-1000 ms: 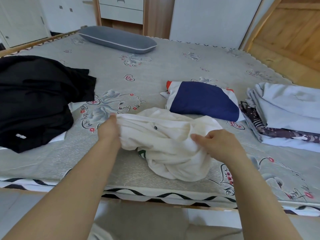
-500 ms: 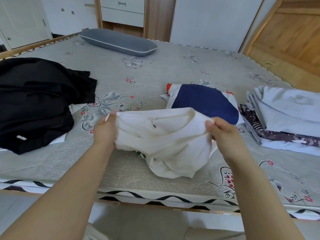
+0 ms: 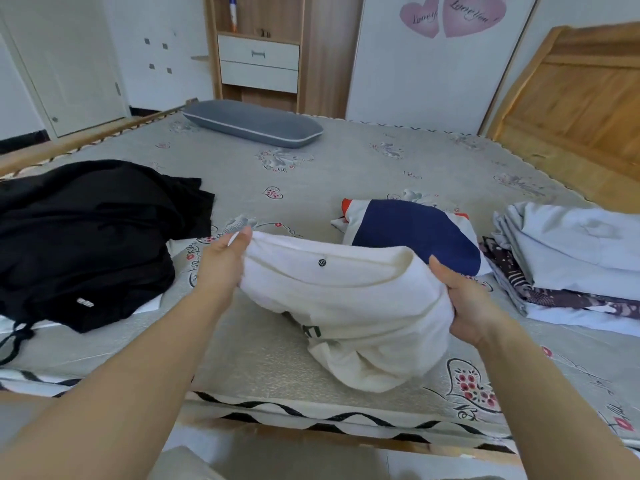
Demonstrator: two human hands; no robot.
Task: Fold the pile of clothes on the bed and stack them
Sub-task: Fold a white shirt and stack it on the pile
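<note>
The bed (image 3: 346,174) carried a grey mattress cover printed with hearts, flowers and script, edged at the near side with a black wavy border. Over its near edge, the left hand (image 3: 221,268) and the right hand (image 3: 474,303) each pinched an end of a crumpled white garment (image 3: 360,306), fingers curled into the cloth; its upper part was lifted while its lower folds rested on the bed. A heap of black clothes (image 3: 86,237) lay to the left, well apart. Just beyond the white garment sat a folded navy, white and red piece (image 3: 415,233), and to the right a stack of folded pale and patterned clothes (image 3: 571,258). A grey pillow (image 3: 252,124) lay at the far side. Behind stood a wooden cabinet (image 3: 259,57) with 2 white drawers, a white door (image 3: 69,64) and a wall with 2 pink heart stickers (image 3: 450,13). A wooden board (image 3: 571,98) leaned at the right.
</note>
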